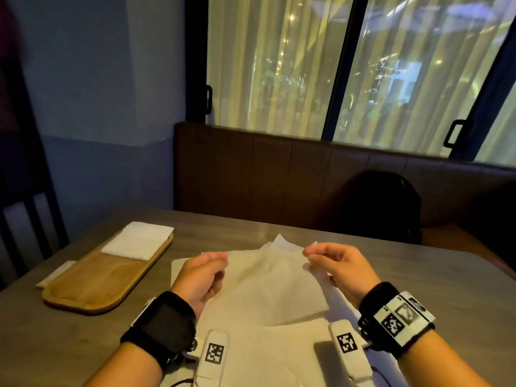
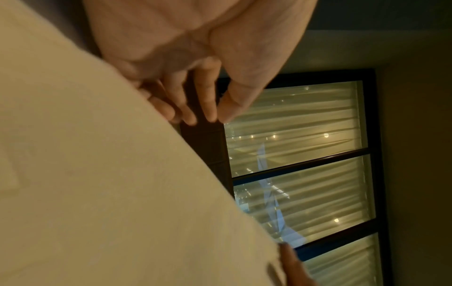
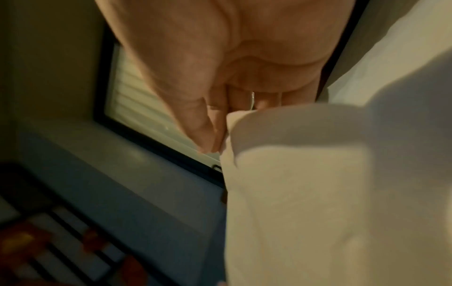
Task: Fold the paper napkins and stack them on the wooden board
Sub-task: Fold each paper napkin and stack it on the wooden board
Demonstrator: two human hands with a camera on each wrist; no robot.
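A white paper napkin (image 1: 268, 280) is raised off the table by its far edge, between my two hands. My left hand (image 1: 223, 261) holds its left corner with curled fingers. In the left wrist view that hand (image 2: 215, 119) has thumb and forefinger tips together, and the napkin (image 2: 97, 174) lies against the lower fingers. My right hand (image 1: 307, 254) pinches the right corner; the right wrist view shows its thumb and forefinger (image 3: 215, 147) closed on the napkin (image 3: 305, 193). The wooden board (image 1: 103, 277) lies to the left with a stack of folded napkins (image 1: 136, 240) at its far end.
Loose unfolded napkins (image 1: 265, 353) lie spread on the table under my hands. A narrow white packet (image 1: 55, 273) sits left of the board. A dark backpack (image 1: 382, 205) stands on the bench beyond the table. A chair (image 1: 25, 219) is at far left.
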